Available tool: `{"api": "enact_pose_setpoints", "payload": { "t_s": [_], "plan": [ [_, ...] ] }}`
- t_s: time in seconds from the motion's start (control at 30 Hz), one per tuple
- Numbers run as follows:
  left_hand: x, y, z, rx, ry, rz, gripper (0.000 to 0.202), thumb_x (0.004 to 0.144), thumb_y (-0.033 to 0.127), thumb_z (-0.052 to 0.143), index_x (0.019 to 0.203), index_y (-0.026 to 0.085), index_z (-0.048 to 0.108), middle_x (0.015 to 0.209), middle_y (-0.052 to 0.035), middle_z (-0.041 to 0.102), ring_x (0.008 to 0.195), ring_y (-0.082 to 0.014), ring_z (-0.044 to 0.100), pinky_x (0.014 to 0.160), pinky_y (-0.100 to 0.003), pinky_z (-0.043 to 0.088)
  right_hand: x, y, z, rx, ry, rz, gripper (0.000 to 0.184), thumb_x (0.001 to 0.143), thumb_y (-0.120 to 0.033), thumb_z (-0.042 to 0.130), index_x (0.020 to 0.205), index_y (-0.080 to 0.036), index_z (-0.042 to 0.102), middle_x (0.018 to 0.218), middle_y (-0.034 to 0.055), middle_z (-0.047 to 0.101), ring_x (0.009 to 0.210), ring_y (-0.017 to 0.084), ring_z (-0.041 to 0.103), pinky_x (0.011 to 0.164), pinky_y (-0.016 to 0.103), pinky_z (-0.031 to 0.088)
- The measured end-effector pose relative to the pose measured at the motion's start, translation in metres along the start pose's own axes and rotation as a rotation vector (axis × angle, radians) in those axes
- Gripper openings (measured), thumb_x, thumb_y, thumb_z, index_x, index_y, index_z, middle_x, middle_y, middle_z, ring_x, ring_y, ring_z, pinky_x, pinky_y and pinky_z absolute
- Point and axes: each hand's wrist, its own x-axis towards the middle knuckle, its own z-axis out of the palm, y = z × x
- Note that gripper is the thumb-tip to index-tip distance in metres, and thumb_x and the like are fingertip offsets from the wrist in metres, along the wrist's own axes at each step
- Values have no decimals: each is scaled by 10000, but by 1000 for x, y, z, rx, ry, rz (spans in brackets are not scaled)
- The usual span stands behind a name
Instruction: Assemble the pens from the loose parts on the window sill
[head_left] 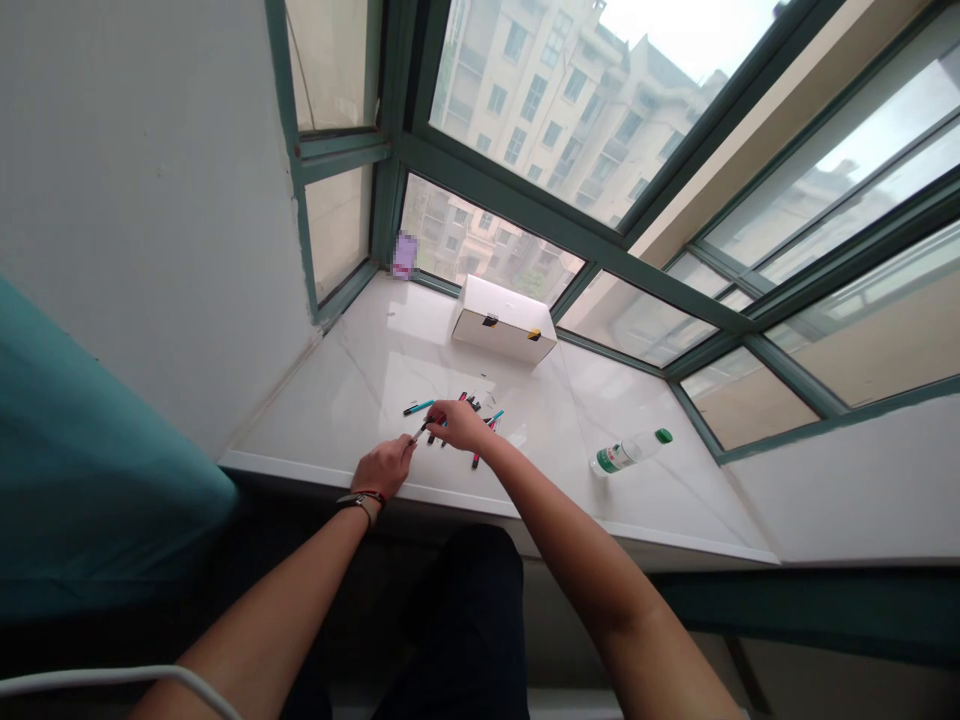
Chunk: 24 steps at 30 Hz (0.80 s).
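Over the front part of a white marble-look window sill [322,420], both hands meet at one slim pen [419,433]. My left hand [385,467] is closed round its near end. My right hand [456,424] pinches the far, dark end with its fingertips. Several loose pens and pen parts in black, red and blue lie under and around my right hand, partly hidden by it. A blue pen with a dark end [418,408] lies apart, just beyond my left hand. Another dark-ended pen [475,461] rests below my right wrist.
A white box [502,325] with dark and yellow tabs stands at the back against the window. To the right, a clear bottle with a green cap [630,452] appears tilted. A purple item [404,255] is in the back left corner. A teal curtain [90,460] hangs at left.
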Motion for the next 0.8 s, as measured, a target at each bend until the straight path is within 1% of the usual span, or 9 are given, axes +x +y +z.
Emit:
{"api": "enact_pose_setpoints", "payload": {
  "t_s": [0.13,0.23,0.37,0.43,0.53,0.63,0.7,0.73,0.8],
  "plan": [
    [0,-2,2,-5,0,4,368,963,437,281,1078,258,582,880,-55,660,812,-190,597,636,-264,349,8,-8,-13,-217,-94,-80,125,759,-181,630,858,-212,700,856,39,709,822,194,636,724,267,445],
    [1,-2,1,-10,-6,-5,371,964,433,279,1080,250,580,888,-61,660,825,-189,597,653,-262,359,12,-13,-17,-348,-135,-91,106,776,-262,638,833,-210,712,846,62,711,837,222,633,693,276,436],
    [1,0,0,-12,-13,-6,365,966,427,277,1079,248,574,886,-64,660,835,-194,602,658,-265,367,13,-15,-19,-432,-178,-24,325,862,-450,547,765,-191,718,821,101,708,826,231,637,671,281,430],
    [1,0,0,-12,-15,-6,361,965,426,278,1090,248,567,893,-66,661,837,-195,603,650,-267,364,14,-14,-21,-429,-180,-22,334,846,-494,567,834,-193,712,851,99,708,839,231,636,665,276,427],
    [1,0,0,-10,-16,-9,363,966,428,273,1095,249,561,892,-68,659,835,-194,601,646,-268,358,14,-10,-24,-381,-165,-119,318,767,-404,692,1030,-228,659,947,64,704,874,217,625,662,257,418],
    [1,0,-1,-13,-17,-12,362,967,428,270,1084,252,564,882,-67,656,822,-194,598,646,-268,360,14,-8,-25,-381,-160,-181,196,779,-254,679,974,-244,667,927,41,703,870,207,623,666,252,407],
    [0,1,-2,-14,-19,-13,360,966,424,275,1080,252,569,880,-67,658,819,-194,598,647,-269,365,14,-9,-23,-402,-152,-151,93,816,-273,642,886,-231,686,885,54,705,867,217,624,672,261,404],
    [0,1,-2,-14,-19,-15,358,965,421,277,1079,252,572,882,-66,659,822,-194,599,650,-269,368,14,-10,-22,-415,-148,-121,124,840,-318,617,858,-221,692,873,67,705,863,222,625,674,266,405],
    [0,1,-2,-13,-19,-19,356,965,416,281,1079,250,575,890,-65,662,831,-193,602,657,-267,373,13,-13,-21,-445,-158,-45,293,891,-429,534,826,-198,702,862,95,703,853,227,628,677,273,408]
  ]
}}
